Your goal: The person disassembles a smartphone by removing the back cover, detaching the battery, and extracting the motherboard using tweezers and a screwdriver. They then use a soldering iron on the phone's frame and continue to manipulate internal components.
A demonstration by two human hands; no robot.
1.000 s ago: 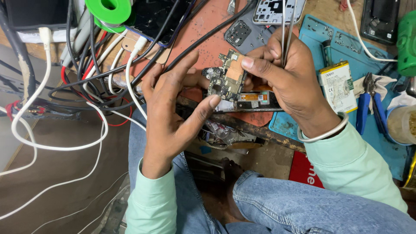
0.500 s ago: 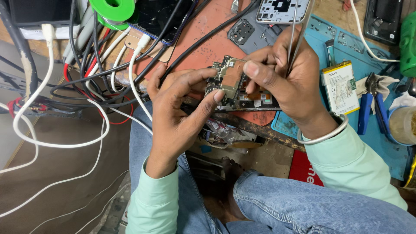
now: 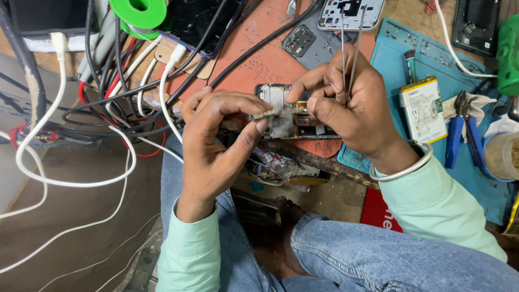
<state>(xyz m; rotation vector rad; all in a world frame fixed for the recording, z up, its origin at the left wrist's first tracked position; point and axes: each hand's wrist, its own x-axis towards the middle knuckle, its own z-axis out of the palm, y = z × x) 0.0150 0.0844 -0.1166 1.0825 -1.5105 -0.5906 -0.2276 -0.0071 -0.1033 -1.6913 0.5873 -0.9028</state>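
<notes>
A small phone circuit board [image 3: 273, 112] is pinched edge-on between the fingertips of my left hand [image 3: 216, 146] and my right hand [image 3: 348, 111]. My right hand also keeps a pair of metal tweezers [image 3: 348, 48] that stick up past the knuckles. Right under the board lies an opened phone body [image 3: 294, 125] on the red-brown work mat [image 3: 259, 59]. Both hands hover just above the bench's front edge, over my jeans-clad knees.
A tangle of black, white and red cables [image 3: 108, 92] fills the left. A green solder spool [image 3: 138, 11], a cracked phone [image 3: 200, 21], a grey back cover [image 3: 305, 40], a phone frame [image 3: 351, 13], a battery [image 3: 423, 108] and blue-handled pliers [image 3: 459, 130] on a blue mat [image 3: 394, 65].
The circuit board has been turned from lying flat over the phone body to edge-on between both hands' fingertips. My left hand's fingers have curled in closer to the board.
</notes>
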